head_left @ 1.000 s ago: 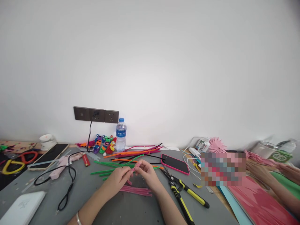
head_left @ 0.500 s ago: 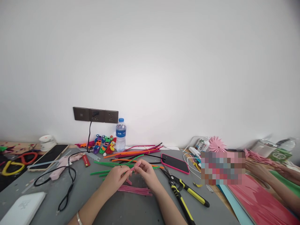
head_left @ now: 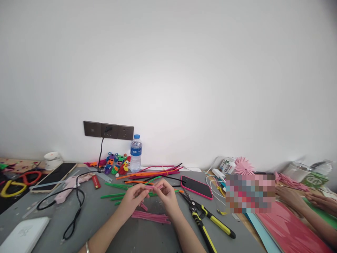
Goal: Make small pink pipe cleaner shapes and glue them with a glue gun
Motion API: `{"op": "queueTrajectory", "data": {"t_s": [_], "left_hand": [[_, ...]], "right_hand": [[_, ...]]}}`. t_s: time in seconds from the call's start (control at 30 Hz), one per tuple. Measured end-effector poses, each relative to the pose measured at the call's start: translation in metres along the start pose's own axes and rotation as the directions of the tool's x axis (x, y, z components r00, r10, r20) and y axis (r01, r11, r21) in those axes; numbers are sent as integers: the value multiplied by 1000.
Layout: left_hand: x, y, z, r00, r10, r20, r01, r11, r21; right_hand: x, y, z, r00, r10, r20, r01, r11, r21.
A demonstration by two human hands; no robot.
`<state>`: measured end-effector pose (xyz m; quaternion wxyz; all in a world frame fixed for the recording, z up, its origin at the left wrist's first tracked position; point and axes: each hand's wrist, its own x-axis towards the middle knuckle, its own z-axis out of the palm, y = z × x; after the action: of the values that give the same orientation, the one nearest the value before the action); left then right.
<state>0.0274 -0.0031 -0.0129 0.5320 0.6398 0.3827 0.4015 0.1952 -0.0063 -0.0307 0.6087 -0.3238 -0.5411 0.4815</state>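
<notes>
Between my two hands a short pink pipe cleaner (head_left: 153,187) is held at both ends, over the grey table. My left hand (head_left: 136,197) pinches its left end, and my right hand (head_left: 165,194) grips the right end with thumb and fingertips. Just below them lies a bundle of pink pipe cleaners (head_left: 150,216), with a small pink piece (head_left: 143,206) beside my left hand. Green pipe cleaners (head_left: 113,195) stretch out to the left behind my hands. Farther back is a bundle of orange and magenta pipe cleaners (head_left: 155,173).
Yellow-black pliers (head_left: 204,216) and a pink-edged phone (head_left: 197,187) lie right of my hands. A water bottle (head_left: 136,154) stands by the wall near small pipe-cleaner figures (head_left: 117,163). A pink glue gun (head_left: 64,191) with a black cord is at left. Another person's hands (head_left: 292,198) are at far right.
My hands have moved slightly apart, and more of the pink pipe cleaner shows level between them. The view has shifted a little.
</notes>
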Motion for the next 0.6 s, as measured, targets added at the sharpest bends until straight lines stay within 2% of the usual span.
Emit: {"op": "queueTrajectory", "data": {"t_s": [0.13, 0.3, 0.5, 0.6], "left_hand": [[1, -4, 6, 991, -121, -49, 104, 958, -267], [-3, -2, 10, 979, -182, -96, 127, 900, -417], [-3, -4, 13, 973, -219, -69, 160, 862, -481], [-2, -8, 12, 974, -219, -49, 162, 836, -524]], "right_hand": [[-2, -6, 5, 985, -174, 5, 171, 963, -208], [-8, -14, 13, 935, -344, 83, 342, 819, -460], [-13, -12, 12, 888, -420, 190, 433, 619, -656], [-13, -11, 11, 883, -410, 231, 443, 561, -699]]}}
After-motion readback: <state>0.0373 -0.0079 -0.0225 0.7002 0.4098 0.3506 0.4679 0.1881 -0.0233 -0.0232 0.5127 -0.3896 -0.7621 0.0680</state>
